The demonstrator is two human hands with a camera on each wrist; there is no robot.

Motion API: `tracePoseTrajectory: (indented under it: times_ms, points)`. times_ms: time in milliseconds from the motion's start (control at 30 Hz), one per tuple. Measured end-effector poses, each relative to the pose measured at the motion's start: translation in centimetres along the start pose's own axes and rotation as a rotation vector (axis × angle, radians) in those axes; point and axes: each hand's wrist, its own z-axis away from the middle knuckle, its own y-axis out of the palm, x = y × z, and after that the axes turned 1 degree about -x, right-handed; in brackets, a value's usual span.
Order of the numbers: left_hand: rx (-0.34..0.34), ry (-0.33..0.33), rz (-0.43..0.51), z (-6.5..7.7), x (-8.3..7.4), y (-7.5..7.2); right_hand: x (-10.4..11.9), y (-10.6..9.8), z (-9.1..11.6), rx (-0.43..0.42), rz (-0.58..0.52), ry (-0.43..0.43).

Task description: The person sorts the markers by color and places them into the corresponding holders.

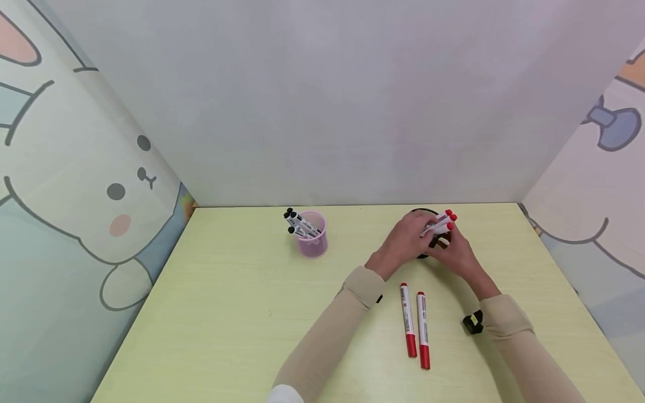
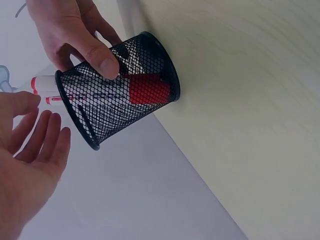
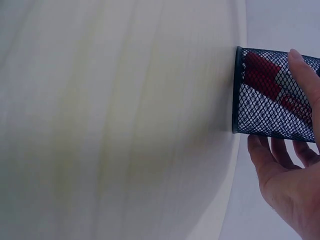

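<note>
A black mesh pen holder [image 2: 107, 117] stands at the back right of the table, with several red-capped markers [image 1: 443, 227] inside and their red ends above its rim. My right hand [image 1: 457, 256] grips its side, thumb on one side and fingers on the other, as the right wrist view shows. Beside the rim is my left hand [image 1: 407, 239], its fingers loosely bent and parted around the marker ends; nothing is visibly pinched. Nearer the front, one red-and-white marker [image 1: 407, 319] lies almost parallel to another red-and-white marker [image 1: 423, 330].
Left of the hands stands a pink cup [image 1: 313, 246] with several black-capped markers [image 1: 302, 225] leaning in it. The pale yellow table [image 1: 227, 313] ends at a white back wall [image 1: 327, 112]. Cartoon-printed panels [image 1: 75, 168] flank it on both sides.
</note>
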Motion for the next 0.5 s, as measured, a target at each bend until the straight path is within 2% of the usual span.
tracePoseTrajectory:
  times_ms: [167, 500]
  points:
    - [-0.019, -0.035, 0.001, 0.5, -0.1, -0.3, -0.2, -0.1, 0.0, -0.002, 0.007, 0.007]
    - [-0.062, -0.018, 0.001, 1.9, -0.6, -1.1, -0.6, 0.0, -0.3, -0.014, 0.007, -0.017]
